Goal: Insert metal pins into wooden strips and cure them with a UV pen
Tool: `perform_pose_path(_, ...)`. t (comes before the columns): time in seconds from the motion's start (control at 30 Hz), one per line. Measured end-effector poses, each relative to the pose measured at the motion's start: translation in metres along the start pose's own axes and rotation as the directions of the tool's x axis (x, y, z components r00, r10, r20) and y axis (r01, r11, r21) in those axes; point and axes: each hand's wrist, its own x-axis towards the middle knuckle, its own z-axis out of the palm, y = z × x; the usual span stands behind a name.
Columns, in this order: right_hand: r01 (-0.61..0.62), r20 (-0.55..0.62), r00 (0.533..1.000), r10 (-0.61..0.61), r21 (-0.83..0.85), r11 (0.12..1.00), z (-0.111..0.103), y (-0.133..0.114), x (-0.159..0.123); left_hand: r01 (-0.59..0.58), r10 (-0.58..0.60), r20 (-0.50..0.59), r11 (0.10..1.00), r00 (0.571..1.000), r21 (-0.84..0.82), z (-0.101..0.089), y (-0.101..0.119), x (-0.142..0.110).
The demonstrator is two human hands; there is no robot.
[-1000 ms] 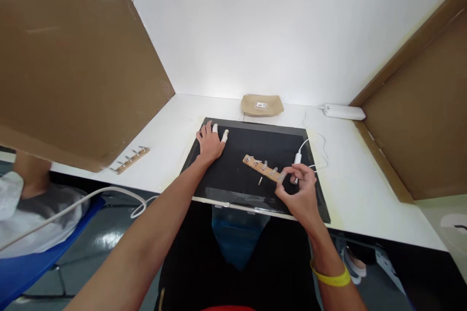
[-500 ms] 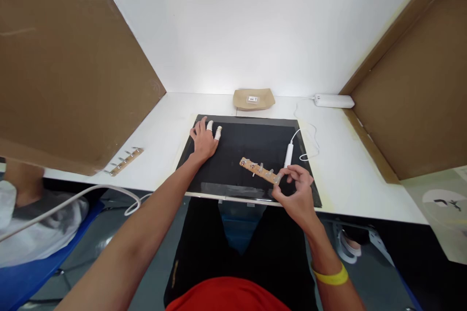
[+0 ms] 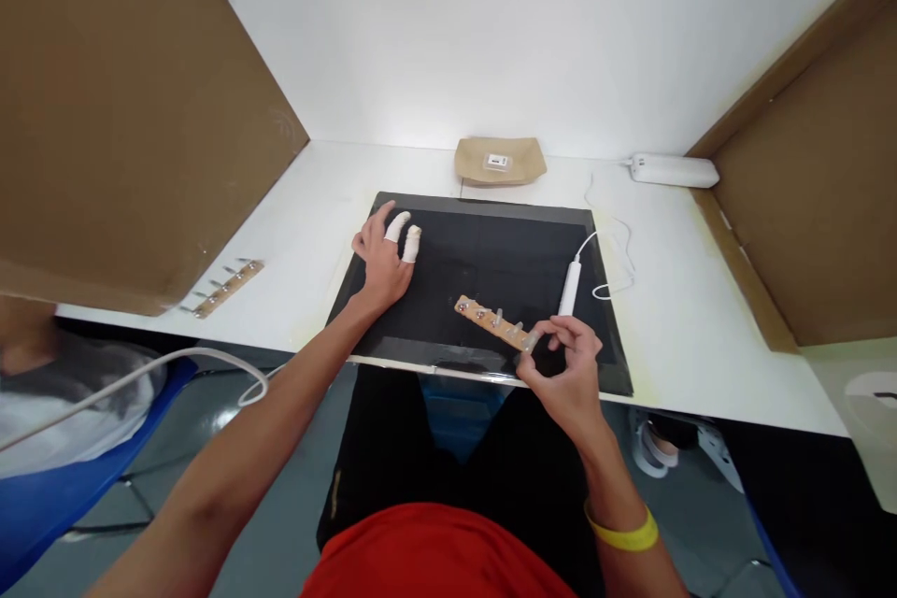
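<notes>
Left hand and right hand are well apart, with a wooden strip between them, nearer the right. At far left, part of another person shows beside a blue chair. Next, by a brown cardboard panel, a similar strip — set with pointed metal pieces — lies on the white table. The left hand is palm down, fingers spread, over the left side of a black mat; two fingers wear white coverings. Beyond the mat's far edge sits a tan tray. Over its nearer part slants the wooden strip, bearing clear pieces, its right end pinched between right thumb and forefinger. Just beyond that hand lies a slim white device — its white cord running off right. At far right is a white box; a yellow band circles the right forearm.
</notes>
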Motion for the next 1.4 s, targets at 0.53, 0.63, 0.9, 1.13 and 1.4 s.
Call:
perform_pose_path(0.53, -0.034, 0.081, 0.996, 0.032, 0.027, 0.999, 0.031, -0.005, 0.046, -0.327, 0.319, 0.200, 0.945, 0.927, 0.008, -0.053, 0.013, -0.083)
perform_pose_path(0.63, -0.074, 0.090, 0.994, 0.069, 0.049, 0.996, 0.032, -0.002, 0.047, -0.337, 0.313, 0.271, 0.940, 0.910, 0.048, -0.045, 0.018, -0.085)
perform_pose_path(0.9, -0.116, 0.075, 0.991, 0.109, 0.093, 0.989, 0.021, -0.005, 0.036, -0.249, 0.224, 0.300, 0.967, 0.927, 0.047, -0.037, 0.026, -0.090)
perform_pose_path(1.13, -0.126, 0.109, 0.987, 0.118, 0.072, 0.989, 0.005, -0.001, 0.013, -0.256, 0.255, 0.218, 0.966, 0.942, -0.027, -0.043, 0.026, -0.115)
perform_pose_path(1.4, -0.131, 0.135, 0.982, 0.134, -0.034, 0.991, 0.005, 0.000, 0.013, -0.280, 0.281, 0.181, 0.959, 0.942, -0.034, -0.040, 0.027, -0.114)
